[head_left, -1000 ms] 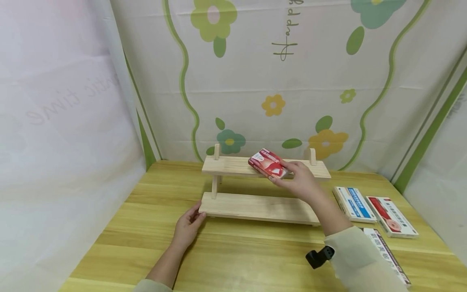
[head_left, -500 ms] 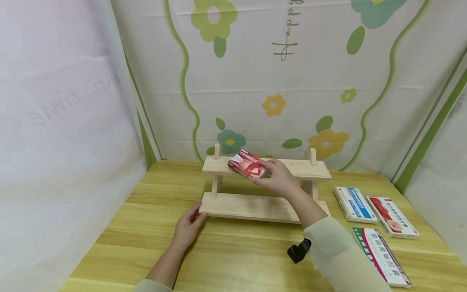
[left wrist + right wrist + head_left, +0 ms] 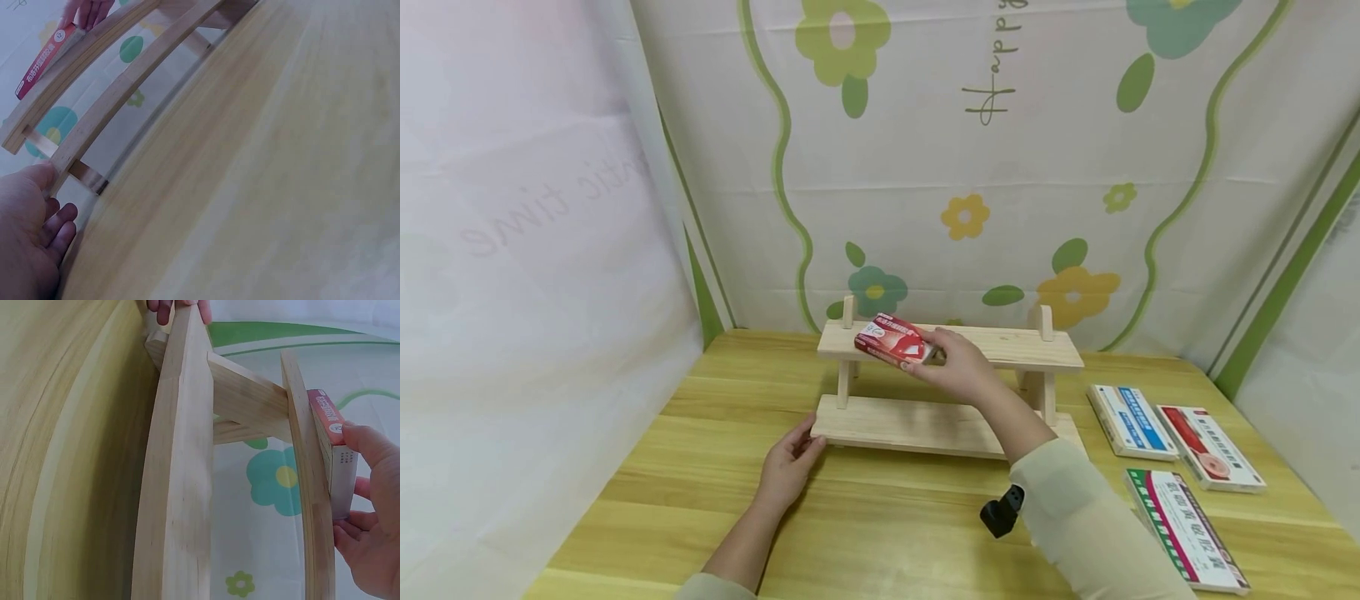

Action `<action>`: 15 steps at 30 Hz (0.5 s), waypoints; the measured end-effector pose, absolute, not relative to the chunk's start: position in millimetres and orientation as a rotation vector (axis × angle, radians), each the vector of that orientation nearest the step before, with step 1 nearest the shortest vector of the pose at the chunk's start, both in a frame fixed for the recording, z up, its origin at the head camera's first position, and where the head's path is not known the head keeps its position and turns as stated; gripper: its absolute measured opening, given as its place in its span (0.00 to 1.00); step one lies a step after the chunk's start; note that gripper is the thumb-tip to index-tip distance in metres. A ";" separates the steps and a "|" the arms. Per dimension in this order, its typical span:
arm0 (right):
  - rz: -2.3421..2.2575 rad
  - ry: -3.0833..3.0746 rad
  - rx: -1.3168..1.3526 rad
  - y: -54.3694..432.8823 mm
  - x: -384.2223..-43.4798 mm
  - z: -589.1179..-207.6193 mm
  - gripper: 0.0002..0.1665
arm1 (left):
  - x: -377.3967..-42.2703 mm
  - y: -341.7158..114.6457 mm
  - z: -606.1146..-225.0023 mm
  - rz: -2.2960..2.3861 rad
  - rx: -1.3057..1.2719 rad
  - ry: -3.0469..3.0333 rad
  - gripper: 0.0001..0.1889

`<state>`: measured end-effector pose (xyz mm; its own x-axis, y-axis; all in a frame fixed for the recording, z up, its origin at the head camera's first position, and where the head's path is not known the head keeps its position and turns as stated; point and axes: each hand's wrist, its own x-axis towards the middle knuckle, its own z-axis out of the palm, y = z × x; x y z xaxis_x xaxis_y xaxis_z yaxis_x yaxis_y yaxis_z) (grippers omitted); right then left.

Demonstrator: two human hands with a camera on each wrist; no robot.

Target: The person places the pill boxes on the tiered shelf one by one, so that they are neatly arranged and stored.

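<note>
My right hand point(image 3: 961, 367) holds a small red-and-white medicine box point(image 3: 889, 340) by its right end, thumb and fingers on opposite sides. In the head view the box overlaps the left half of the upper board point(image 3: 1000, 343) of a two-tier wooden shelf. The right wrist view puts the box point(image 3: 337, 450) right against that board, lying along it. At the left end of the lower board point(image 3: 910, 423), my left hand point(image 3: 787, 473) grips the corner. The left wrist view has its thumb on the board's end and its fingers curled below.
Several boxes lie on the table at the right: a blue-and-white box point(image 3: 1133, 422), a red-and-white box point(image 3: 1212, 447) and a green-and-white box point(image 3: 1187, 531). Upright wooden pegs stand at both ends of the upper board. A flowered cloth point(image 3: 910, 142) hangs behind the table point(image 3: 715, 433).
My right hand has carried the medicine box leftward along the upper board and slightly lower. The green-and-white box has come into fuller view. My left hand stays at the shelf's corner.
</note>
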<state>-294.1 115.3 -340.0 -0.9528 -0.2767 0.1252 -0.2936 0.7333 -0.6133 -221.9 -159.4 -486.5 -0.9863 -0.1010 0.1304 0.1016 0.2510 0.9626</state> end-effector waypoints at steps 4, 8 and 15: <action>1.012 -2.903 0.440 115.8 -295.1 -342.2 0.45 | -222.0 -159.4 -486.1 -1.830 -0.007 -2.346 0.27; 0.968 -2.881 0.413 116.0 -296.0 -343.9 0.41 | -221.9 -159.5 -486.4 -1.823 -0.011 -2.355 0.28; 0.923 -2.858 0.407 116.1 -298.7 -346.7 0.34 | -221.2 -159.6 -486.9 -1.813 0.018 -2.362 0.27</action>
<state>-298.7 116.1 -346.7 -0.9579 -0.2190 0.1855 -0.2861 0.7790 -0.5580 -221.2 -159.6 -486.9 -0.9865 -0.1089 0.1223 0.0901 0.2631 0.9606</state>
